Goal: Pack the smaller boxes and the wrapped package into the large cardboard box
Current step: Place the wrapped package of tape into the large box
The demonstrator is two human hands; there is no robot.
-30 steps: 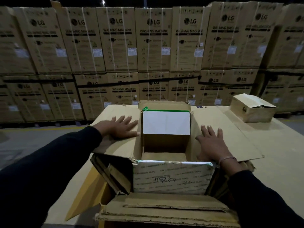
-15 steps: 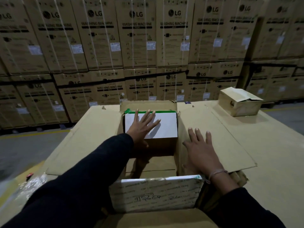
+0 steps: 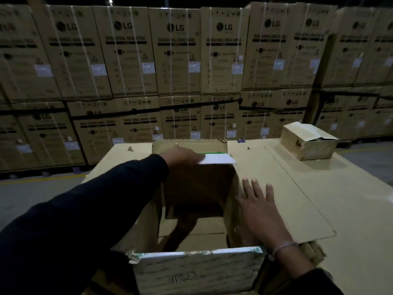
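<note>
Evidently your left hand [image 3: 180, 155] lay flat on the white-topped box [image 3: 219, 160] inside the large cardboard box [image 3: 195, 271], seating it, while your open right hand [image 3: 258, 211] pinned the side flap [image 3: 297, 199] back.

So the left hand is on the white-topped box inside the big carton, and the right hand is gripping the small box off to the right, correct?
Not quite. In the head view the right hand lies flat on the big carton's opened flap; the small box sits untouched, far right. The left hand is indeed on the white-topped box inside.
</note>
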